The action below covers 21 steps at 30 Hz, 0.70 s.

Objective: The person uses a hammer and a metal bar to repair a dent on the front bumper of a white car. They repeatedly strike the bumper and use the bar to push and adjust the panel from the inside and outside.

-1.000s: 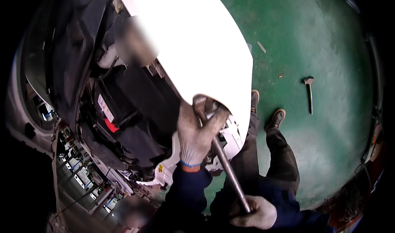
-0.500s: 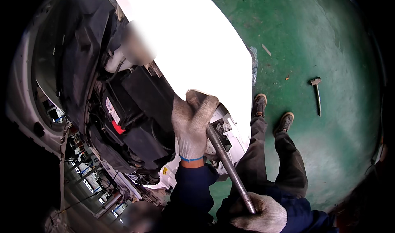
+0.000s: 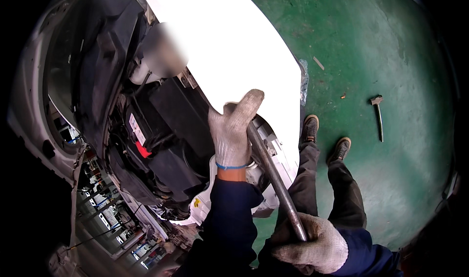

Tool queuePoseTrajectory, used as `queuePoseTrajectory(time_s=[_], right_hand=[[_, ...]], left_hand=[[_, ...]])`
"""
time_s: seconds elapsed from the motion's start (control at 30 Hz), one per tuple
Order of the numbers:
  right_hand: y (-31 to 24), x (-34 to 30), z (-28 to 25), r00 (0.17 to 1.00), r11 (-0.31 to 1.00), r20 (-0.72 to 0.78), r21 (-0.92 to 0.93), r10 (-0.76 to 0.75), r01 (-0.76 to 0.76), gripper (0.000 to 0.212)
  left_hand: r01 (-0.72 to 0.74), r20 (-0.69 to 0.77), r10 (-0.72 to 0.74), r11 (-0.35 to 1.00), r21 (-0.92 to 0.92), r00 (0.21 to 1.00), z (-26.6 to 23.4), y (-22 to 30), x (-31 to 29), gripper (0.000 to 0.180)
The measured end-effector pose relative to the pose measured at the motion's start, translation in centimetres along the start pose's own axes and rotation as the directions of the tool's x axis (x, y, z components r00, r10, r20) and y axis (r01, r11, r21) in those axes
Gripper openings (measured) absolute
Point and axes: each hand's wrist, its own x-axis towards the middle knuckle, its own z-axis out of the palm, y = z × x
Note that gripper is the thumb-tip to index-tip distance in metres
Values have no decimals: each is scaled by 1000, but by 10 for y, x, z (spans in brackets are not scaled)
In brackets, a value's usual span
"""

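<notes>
My right hand [image 3: 315, 245], in a knitted work glove, is closed around the lower end of a metal bar [image 3: 278, 181]. The bar slants up and left, its far end passing out of sight beside my left hand. My gloved left hand [image 3: 232, 135] is at the edge of a white car fender [image 3: 239, 47]. Its thumb lies stretched over the panel, while the other fingers appear curled over the edge, mostly hidden. Below the fender corner, a headlight opening [image 3: 271, 142] shows inner parts beside the bar.
Left of the fender, the engine bay holds a black battery [image 3: 134, 132] with a red terminal cover [image 3: 143, 150]. A hammer [image 3: 378, 115] lies on the green floor [image 3: 405, 179] at the right. My shoes [image 3: 339, 149] stand beside the car. Blurred patches cover parts of the view.
My left thumb has swung upward and stretched out over the fender; that hand has risen slightly. My right hand and the bar's lower end have moved up a little.
</notes>
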Motion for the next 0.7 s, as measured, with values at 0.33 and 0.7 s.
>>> queuePoseTrajectory(time_s=[0.33, 0.7], right_hand=[[18, 6, 7, 997, 990, -49, 134, 52, -45, 26], [43, -11, 4, 992, 932, -65, -339, 110, -125, 27]], left_hand=[[92, -52, -96, 993, -71, 994, -6, -5, -4, 36], [-34, 28, 30, 989, 144, 999, 15, 6, -52, 41]])
